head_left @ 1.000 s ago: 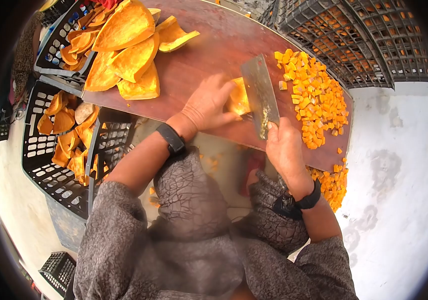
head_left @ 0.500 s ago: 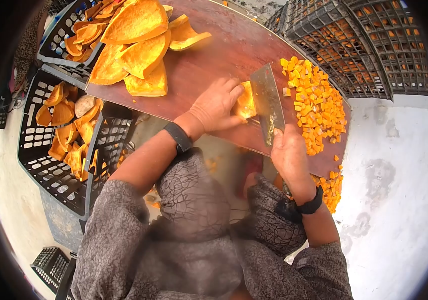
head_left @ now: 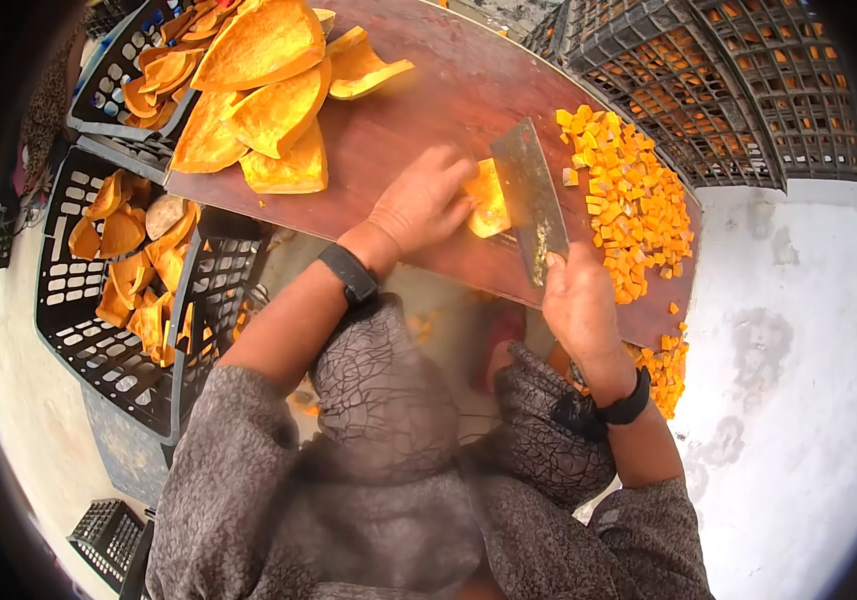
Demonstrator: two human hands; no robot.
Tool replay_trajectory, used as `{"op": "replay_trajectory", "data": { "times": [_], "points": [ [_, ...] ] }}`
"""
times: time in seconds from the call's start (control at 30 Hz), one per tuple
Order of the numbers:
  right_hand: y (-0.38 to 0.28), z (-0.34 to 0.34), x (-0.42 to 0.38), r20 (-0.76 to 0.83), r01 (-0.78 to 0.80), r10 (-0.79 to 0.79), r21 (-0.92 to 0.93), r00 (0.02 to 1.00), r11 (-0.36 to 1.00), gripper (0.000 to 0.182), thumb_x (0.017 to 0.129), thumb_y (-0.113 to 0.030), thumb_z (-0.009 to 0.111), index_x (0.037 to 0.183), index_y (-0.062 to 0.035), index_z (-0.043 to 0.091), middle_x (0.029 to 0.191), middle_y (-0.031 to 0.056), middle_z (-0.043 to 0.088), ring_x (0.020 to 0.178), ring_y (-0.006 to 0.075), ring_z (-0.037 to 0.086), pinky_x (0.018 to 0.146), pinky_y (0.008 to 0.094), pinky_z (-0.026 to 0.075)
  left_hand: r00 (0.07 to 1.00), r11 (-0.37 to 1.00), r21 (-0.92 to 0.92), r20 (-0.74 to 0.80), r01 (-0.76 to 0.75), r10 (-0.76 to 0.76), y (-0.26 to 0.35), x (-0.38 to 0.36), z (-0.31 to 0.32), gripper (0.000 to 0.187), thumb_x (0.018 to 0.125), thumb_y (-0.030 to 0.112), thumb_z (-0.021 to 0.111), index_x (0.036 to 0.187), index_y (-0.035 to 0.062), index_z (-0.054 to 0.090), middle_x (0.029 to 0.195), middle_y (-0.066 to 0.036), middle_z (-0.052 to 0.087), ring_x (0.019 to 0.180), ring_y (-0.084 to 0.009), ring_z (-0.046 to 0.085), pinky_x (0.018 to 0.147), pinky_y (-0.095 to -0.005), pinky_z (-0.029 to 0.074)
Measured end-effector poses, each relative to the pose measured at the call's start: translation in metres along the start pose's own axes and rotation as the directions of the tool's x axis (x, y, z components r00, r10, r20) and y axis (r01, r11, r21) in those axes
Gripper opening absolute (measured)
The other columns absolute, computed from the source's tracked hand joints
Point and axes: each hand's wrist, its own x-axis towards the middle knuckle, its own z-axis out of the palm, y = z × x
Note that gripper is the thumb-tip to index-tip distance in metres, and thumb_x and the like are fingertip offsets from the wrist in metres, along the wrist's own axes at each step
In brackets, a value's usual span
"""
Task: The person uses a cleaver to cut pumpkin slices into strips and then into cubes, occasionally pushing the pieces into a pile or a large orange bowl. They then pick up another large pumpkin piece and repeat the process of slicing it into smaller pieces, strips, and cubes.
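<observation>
My right hand (head_left: 580,300) grips the handle end of a wide cleaver (head_left: 533,195), whose blade stands on edge over the red-brown board. Just left of the blade lies a squarish piece of orange pumpkin (head_left: 489,200). At its left edge is my left hand (head_left: 423,200), fingers curled in and slightly blurred, holding the piece by that side. Right of the cleaver spreads a heap of small pumpkin cubes (head_left: 638,205). Large curved pumpkin slabs (head_left: 273,100) are stacked at the board's far left.
Black crates (head_left: 108,330) with pumpkin pieces stand left of the board (head_left: 388,130). Taller stacked crates (head_left: 708,90) rise behind the cubes. More cubes (head_left: 663,375) lie below the board's right corner. Pale floor (head_left: 778,330) extends on the right.
My left thumb and fingers, spread around the pumpkin piece before, have drawn together at its left edge. The piece has turned slightly. The cleaver stays beside it, nearly unmoved.
</observation>
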Motion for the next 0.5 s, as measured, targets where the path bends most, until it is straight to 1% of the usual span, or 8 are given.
{"op": "replay_trajectory", "data": {
  "times": [0.07,0.1,0.17,0.33,0.5],
  "points": [
    [0.002,0.001,0.000,0.004,-0.002,0.002,0.013,1.000,1.000,0.017,0.094,-0.016,0.051,0.087,-0.0009,0.052,0.066,0.0248,0.060,0.064,0.0456,0.059,0.058,0.0529,0.046,0.998,0.999,0.019,0.033,-0.049,0.049,-0.001,0.001,-0.002,0.031,0.077,0.010,0.068,0.105,0.0056,0.056,0.112,-0.018,0.054,0.104,-0.0387,0.054,0.090,-0.0437,0.047],
    [0.004,0.001,-0.001,0.005,-0.005,0.004,0.022,1.000,1.000,0.017,0.095,-0.016,0.051,0.087,-0.0009,0.052,0.066,0.0247,0.060,0.064,0.0455,0.059,0.058,0.0531,0.046,0.998,0.999,0.020,0.034,-0.050,0.050,-0.001,0.001,-0.002,0.031,0.077,0.010,0.068,0.105,0.0056,0.056,0.112,-0.018,0.054,0.104,-0.0387,0.054,0.090,-0.0437,0.047],
    [0.001,-0.003,-0.001,0.006,-0.003,0.003,0.012,1.000,1.000,0.017,0.094,-0.016,0.051,0.087,-0.0009,0.052,0.066,0.0244,0.060,0.064,0.0454,0.060,0.059,0.0529,0.046,0.997,0.997,0.006,0.038,-0.074,0.073,-0.003,0.002,-0.001,0.025,0.077,0.008,0.068,0.100,0.0070,0.056,0.112,-0.017,0.054,0.103,-0.0377,0.054,0.090,-0.0432,0.047],
    [-0.005,-0.008,-0.002,0.045,0.000,-0.001,0.006,0.999,1.000,0.015,0.094,-0.015,0.051,0.088,-0.0011,0.052,0.067,0.0238,0.061,0.065,0.0452,0.060,0.060,0.0528,0.047,0.997,0.998,0.035,0.054,-0.057,0.055,-0.002,0.001,0.001,0.024,0.079,0.010,0.067,0.101,0.0077,0.056,0.112,-0.015,0.054,0.104,-0.0368,0.053,0.090,-0.0422,0.047],
    [-0.013,-0.011,-0.001,0.085,-0.011,0.018,-0.077,0.996,0.997,0.014,0.094,-0.014,0.052,0.089,-0.0011,0.051,0.068,0.0236,0.061,0.067,0.0446,0.061,0.061,0.0524,0.048,0.996,0.998,0.042,0.072,-0.053,0.050,-0.001,0.002,-0.001,0.023,0.081,0.012,0.067,0.102,0.0080,0.057,0.113,-0.013,0.055,0.105,-0.0356,0.053,0.090,-0.0416,0.047]
  ]
}}
